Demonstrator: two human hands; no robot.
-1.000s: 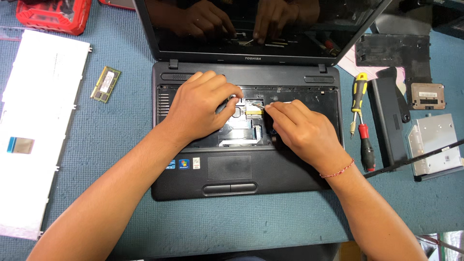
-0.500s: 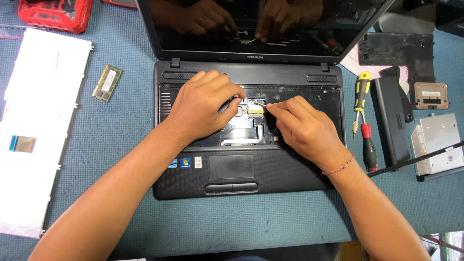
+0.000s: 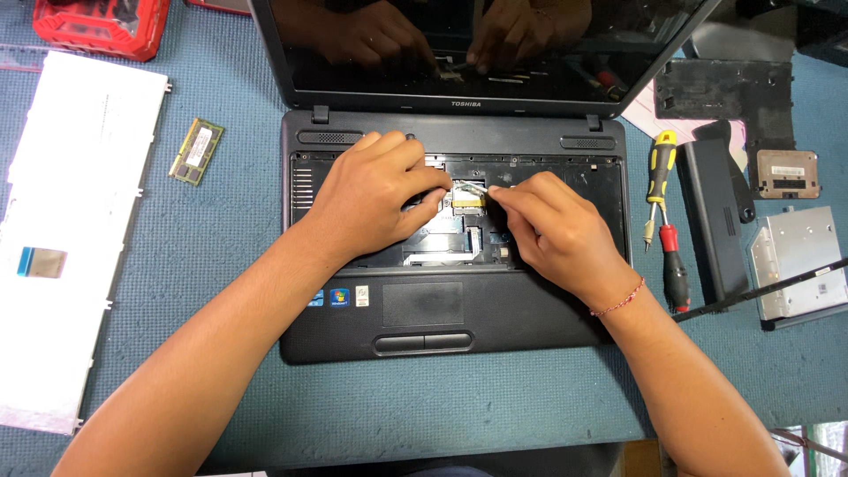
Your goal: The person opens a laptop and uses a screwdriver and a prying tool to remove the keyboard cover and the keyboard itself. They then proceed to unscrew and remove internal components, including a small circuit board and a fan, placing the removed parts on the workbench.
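Both hands pinch at the small gold ribbon connector (image 3: 468, 196) in the laptop's (image 3: 459, 309) open keyboard bay: left hand (image 3: 375, 199) steadies, right hand (image 3: 552, 231) should ease gently, squarely.

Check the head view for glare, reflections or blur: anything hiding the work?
Head view: sharp, evenly lit, soft shadows. The glossy dark laptop screen mirrors both hands; the left hand and right hand themselves cover part of the open black laptop base.
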